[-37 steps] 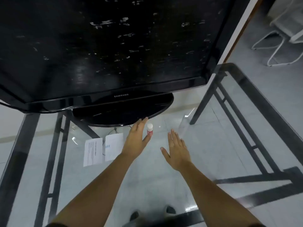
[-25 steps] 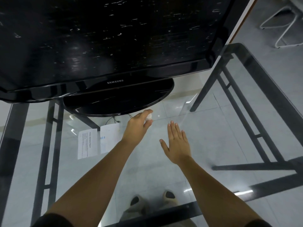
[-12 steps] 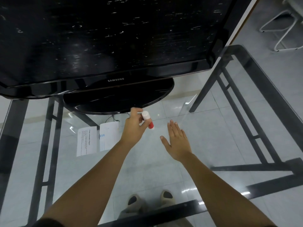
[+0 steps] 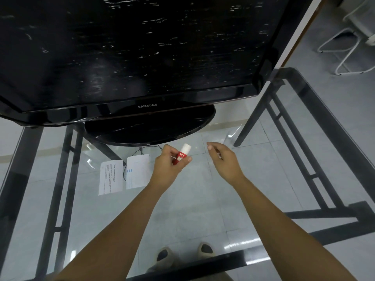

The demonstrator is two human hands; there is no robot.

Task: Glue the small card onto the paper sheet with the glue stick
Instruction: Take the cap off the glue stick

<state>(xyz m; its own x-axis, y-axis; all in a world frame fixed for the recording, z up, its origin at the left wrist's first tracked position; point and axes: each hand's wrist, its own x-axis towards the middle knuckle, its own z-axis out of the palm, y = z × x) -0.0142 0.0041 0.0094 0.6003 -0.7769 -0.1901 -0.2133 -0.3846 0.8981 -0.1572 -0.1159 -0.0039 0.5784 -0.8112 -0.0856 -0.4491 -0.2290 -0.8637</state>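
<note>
Left hand (image 4: 169, 164), centre of frame: fingers wrapped around the red body of the glue stick (image 4: 182, 154), thumb across its label; stick held clear of the table, tilted, white cap pointing up and right; cap on. Right hand (image 4: 223, 161), just right of centre: holds nothing; fingers loosely curled, index tip nearest the stick, a clear gap between this hand and the cap; whether it touches the glass, cannot tell. Both forearms bare, entering from the bottom edge.

Left of the left hand, two papers lie flat on the glass table (image 4: 263, 179): the paper sheet (image 4: 110, 177), printed text running sideways, further left; the small card (image 4: 138, 171), white with a small blue mark, between sheet and left wrist; the two side by side, near edges almost meeting, not overlapping as far as visible; card's right edge partly hidden behind the wrist.

Above the hands, a black television (image 4: 129, 49) fills the upper frame, screen dark and scratched; its oval stand (image 4: 150, 126) rests on the glass just beyond the glue stick. Through the glass: dark metal table frame, tiled floor, two shoes (image 4: 184, 254) at bottom centre. Upper right: white chair legs (image 4: 341, 47).
</note>
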